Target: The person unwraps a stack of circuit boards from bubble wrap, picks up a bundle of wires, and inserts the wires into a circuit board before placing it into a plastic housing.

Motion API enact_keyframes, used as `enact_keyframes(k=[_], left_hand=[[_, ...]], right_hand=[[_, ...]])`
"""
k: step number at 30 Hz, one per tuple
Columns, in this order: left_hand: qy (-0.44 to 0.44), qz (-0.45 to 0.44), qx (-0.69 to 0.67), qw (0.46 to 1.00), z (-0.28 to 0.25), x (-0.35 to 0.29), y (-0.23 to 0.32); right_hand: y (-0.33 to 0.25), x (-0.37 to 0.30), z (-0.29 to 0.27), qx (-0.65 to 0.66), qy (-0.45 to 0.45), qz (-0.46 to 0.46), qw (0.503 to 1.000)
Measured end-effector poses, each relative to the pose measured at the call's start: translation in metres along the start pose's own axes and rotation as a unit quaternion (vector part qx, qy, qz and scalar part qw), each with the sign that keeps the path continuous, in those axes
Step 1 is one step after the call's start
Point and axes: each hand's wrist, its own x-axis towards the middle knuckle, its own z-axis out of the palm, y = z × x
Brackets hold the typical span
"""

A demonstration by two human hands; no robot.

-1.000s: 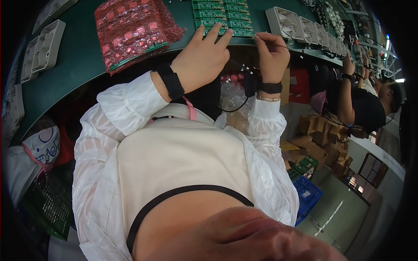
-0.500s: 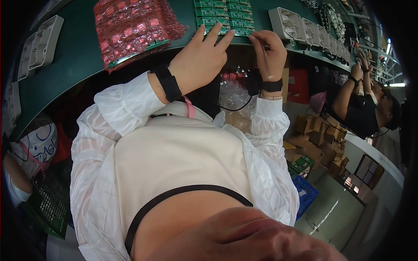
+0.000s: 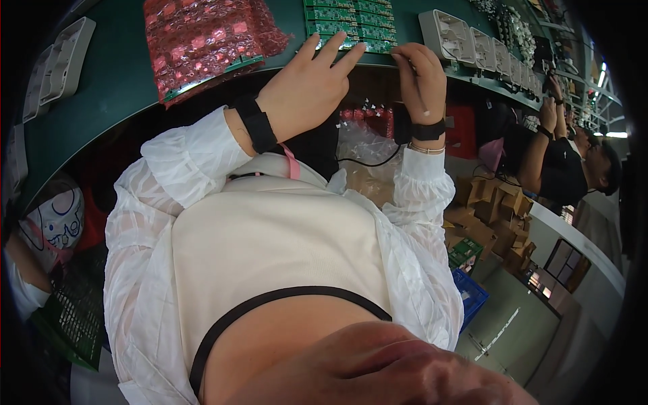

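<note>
A panel of green circuit boards point(image 3: 375, 30) lies flat on the green table point(image 3: 118, 67) in front of me. My left hand point(image 3: 304, 84) rests at the panel's near edge, its fingers spread apart and the tips on the boards. At the near right corner of the panel, my right hand point(image 3: 425, 77) has thumb and fingertips pinched together. Whatever sits in that pinch is too small to make out. Each wrist wears a black band. To the left of the panel is a pink bubble-wrap bundle point(image 3: 206, 44), with a green board edge point(image 3: 192, 86) showing at its near side.
White plastic housings point(image 3: 445, 37) stand in a row along the table at right; more housings point(image 3: 64, 64) are at far left. A co-worker point(image 3: 567, 158) is at the right. Cardboard boxes point(image 3: 499, 209), a blue crate point(image 3: 470, 297) and a green crate point(image 3: 74, 331) are below table level.
My right hand has shifted slightly rightward beside the panel corner, still pinched. My left hand stays spread on the boards. The whole view has tilted a little.
</note>
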Motion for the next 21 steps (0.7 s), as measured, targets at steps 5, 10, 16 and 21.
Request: enact_keyframes(k=[5, 10, 16, 21], left_hand=[[0.013, 0.0, -0.018, 1.0, 0.003, -0.002, -0.003], [0.019, -0.004, -0.03, 0.999, 0.001, -0.004, -0.004], [0.015, 0.0, -0.044, 0.999, 0.002, -0.001, -0.004], [0.026, 0.011, -0.005, 1.0, 0.002, -0.003, -0.007]], right_hand=[[0.0, 0.005, 0.0, 0.006, -0.017, -0.007, 1.0], [-0.001, 0.0, 0.005, -0.012, 0.018, -0.005, 1.0], [0.004, -0.02, 0.017, 0.015, 0.089, -0.021, 0.996], [-0.006, -0.024, 0.014, -0.023, 0.064, 0.029, 0.997]])
